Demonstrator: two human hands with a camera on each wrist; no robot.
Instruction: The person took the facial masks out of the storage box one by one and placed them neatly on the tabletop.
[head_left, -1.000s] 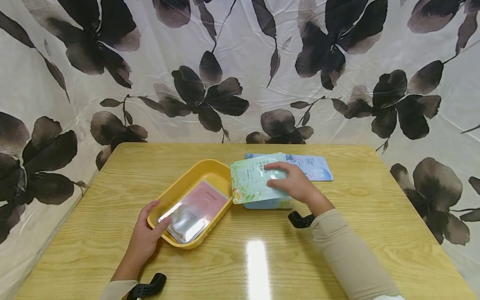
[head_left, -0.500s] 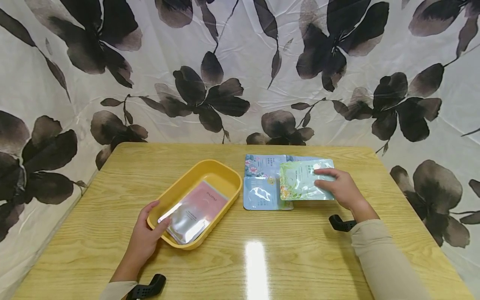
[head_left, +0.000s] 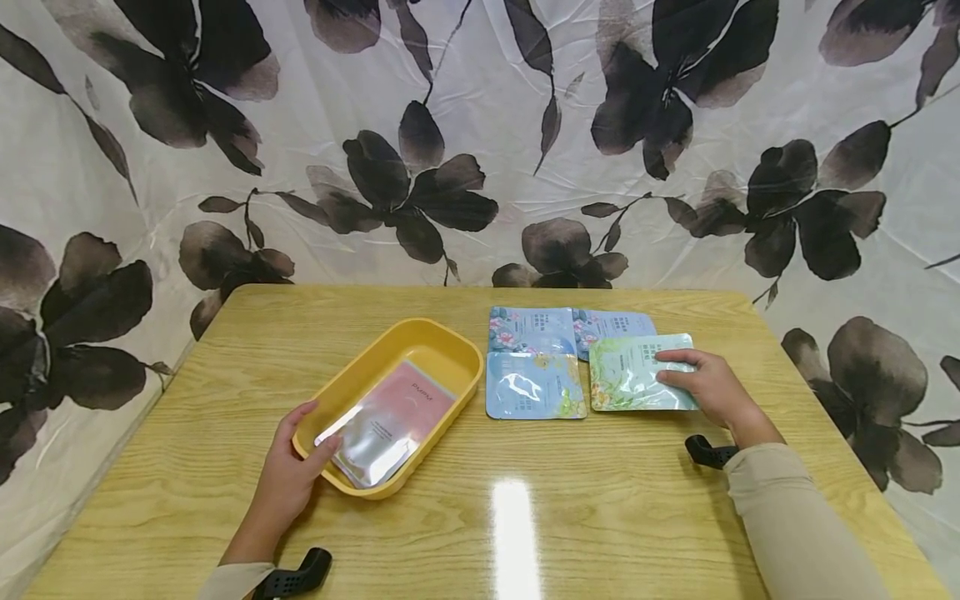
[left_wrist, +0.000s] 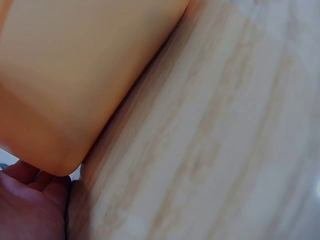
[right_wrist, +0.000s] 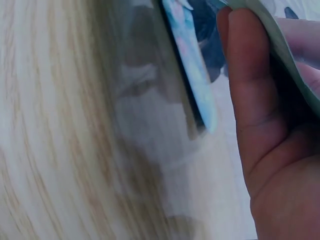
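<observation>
My right hand [head_left: 716,387] pinches the right edge of a pale green sheet mask packet [head_left: 633,375] with a leafy print. In the right wrist view, the packet [right_wrist: 285,45] runs between the thumb and fingers. Its far edge overlaps a blue floral packet [head_left: 615,325]. At the left, my left hand [head_left: 296,458] holds the near-left end of a yellow plastic basket [head_left: 427,333], thumb over the rim. Pink and silver mask packets [head_left: 393,425] lie flat inside it. The left wrist view shows the basket's outer wall [left_wrist: 75,75] with fingers at its corner.
Between basket and right hand lie two more packets, a blue floral one [head_left: 528,327] behind and a light blue one [head_left: 532,387] in front. The wooden table [head_left: 420,550] ends at a floral cloth backdrop [head_left: 465,100]. Black wrist-camera mounts [head_left: 708,452] sit by the wrists.
My right hand has carried the green packet to the right and lower toward the table, from beside the basket, uncovering the blue packets. My left hand and the basket have stayed put.
</observation>
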